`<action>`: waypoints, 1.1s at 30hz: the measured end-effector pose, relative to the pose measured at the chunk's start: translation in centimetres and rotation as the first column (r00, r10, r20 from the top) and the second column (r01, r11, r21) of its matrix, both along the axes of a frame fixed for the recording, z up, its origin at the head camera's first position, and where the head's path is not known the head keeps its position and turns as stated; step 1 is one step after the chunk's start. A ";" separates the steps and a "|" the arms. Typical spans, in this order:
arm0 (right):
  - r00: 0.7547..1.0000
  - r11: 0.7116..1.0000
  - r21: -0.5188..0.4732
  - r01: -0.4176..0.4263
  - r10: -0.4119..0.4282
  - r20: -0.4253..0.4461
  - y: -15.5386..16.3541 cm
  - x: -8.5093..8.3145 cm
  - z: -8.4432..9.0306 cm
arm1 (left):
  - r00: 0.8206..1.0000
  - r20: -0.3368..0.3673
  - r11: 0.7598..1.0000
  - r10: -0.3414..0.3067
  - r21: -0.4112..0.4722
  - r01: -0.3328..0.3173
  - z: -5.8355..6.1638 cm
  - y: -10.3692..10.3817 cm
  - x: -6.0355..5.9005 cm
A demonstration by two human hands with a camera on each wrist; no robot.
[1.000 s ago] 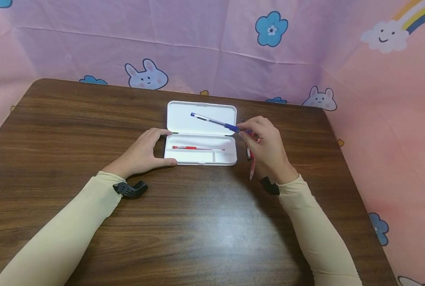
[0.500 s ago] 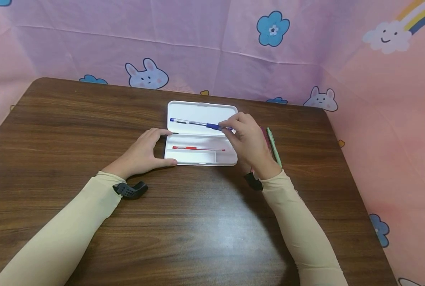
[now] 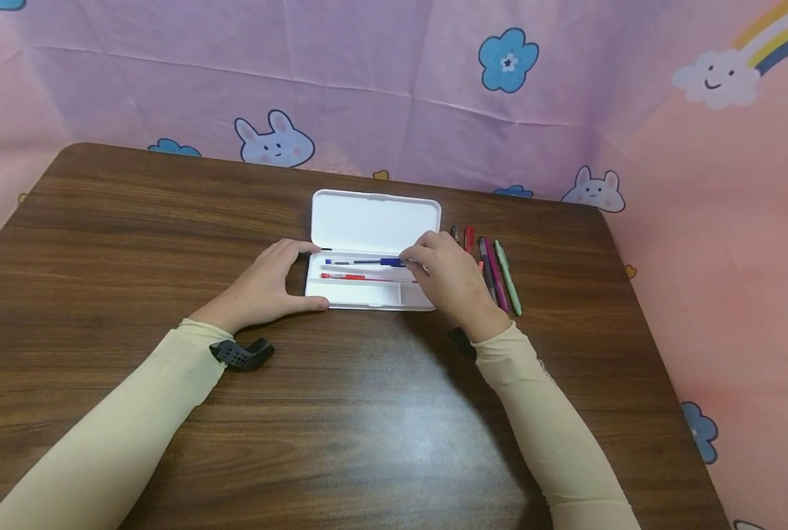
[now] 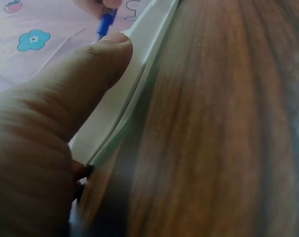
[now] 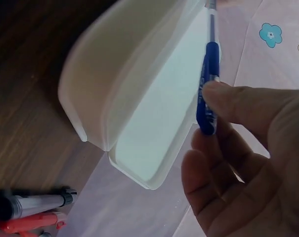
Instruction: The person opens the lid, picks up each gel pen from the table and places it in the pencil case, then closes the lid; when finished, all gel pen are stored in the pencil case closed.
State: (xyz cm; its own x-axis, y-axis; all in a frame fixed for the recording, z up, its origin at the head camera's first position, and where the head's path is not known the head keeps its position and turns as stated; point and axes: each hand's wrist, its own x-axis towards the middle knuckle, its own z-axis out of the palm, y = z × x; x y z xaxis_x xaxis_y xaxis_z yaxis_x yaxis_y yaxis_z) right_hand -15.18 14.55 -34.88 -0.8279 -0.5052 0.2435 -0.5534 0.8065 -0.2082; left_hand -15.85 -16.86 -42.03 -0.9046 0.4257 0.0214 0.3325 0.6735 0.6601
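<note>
A white pencil case [image 3: 375, 222] lies open on the wooden table, lid flat toward the back. Its left end sits between the thumb and fingers of my left hand [image 3: 261, 283], the thumb along the front edge in the left wrist view. My right hand [image 3: 456, 283] pinches a blue pen [image 3: 367, 262] by its dark blue end, between thumb and fingertips in the right wrist view. This pen is level, low over the rear part of the case's tray. In front of it, a red pen [image 3: 354, 277] lies inside, its right end hidden by my hand.
Right of the case lie several pens: a green pen [image 3: 508, 278], a purple pen [image 3: 496, 276] and a red pen [image 3: 469, 240] among them. Some are partly behind my right hand. A patterned cloth [image 3: 380, 88] hangs behind the table.
My right hand has carried the blue pen left and down, from over the lid to the tray, and levelled it. More loose pens show at right. My left hand has stayed put.
</note>
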 end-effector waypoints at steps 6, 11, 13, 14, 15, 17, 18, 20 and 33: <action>0.999 1.000 0.013 -0.018 0.017 0.038 -0.2 -0.1 -0.4 | 1.000 -0.002 1.000 0.004 -0.003 -0.004 0.0 0.0 0.0; 0.997 1.000 0.007 -0.029 0.029 0.066 -0.3 -0.3 -0.7 | 1.000 -0.002 1.000 0.006 -0.009 -0.006 0.1 0.0 0.0; 0.996 1.000 0.002 -0.027 0.027 0.084 -0.3 -0.4 -0.8 | 1.000 -0.002 1.000 0.006 -0.010 -0.007 0.1 0.0 0.1; 0.995 1.000 0.001 -0.026 0.025 0.096 -0.3 -0.5 -0.9 | 1.000 -0.001 1.000 0.007 -0.010 -0.007 0.1 0.0 0.1; 0.994 1.000 0.004 -0.022 0.021 0.108 -0.3 -0.5 -1.0 | 1.000 0.000 1.000 0.007 -0.011 -0.007 0.1 0.0 0.1; 0.991 1.000 0.011 -0.014 0.013 0.130 -0.2 -0.5 -1.1 | 1.000 0.001 1.000 0.009 -0.011 -0.009 0.1 0.1 0.1; 0.990 1.000 0.017 -0.011 0.008 0.138 -0.2 -0.6 -1.1 | 1.000 0.002 1.000 0.009 -0.011 -0.009 0.1 0.1 0.1; 0.989 1.000 0.029 -0.005 0.000 0.148 -0.2 -0.6 -1.1 | 1.000 0.004 1.000 0.012 -0.013 -0.012 0.1 0.1 0.1; 0.969 0.997 0.074 0.019 -0.037 0.244 -0.2 -1.0 -1.5 | 1.000 0.000 1.000 0.004 -0.007 -0.004 0.2 0.1 0.1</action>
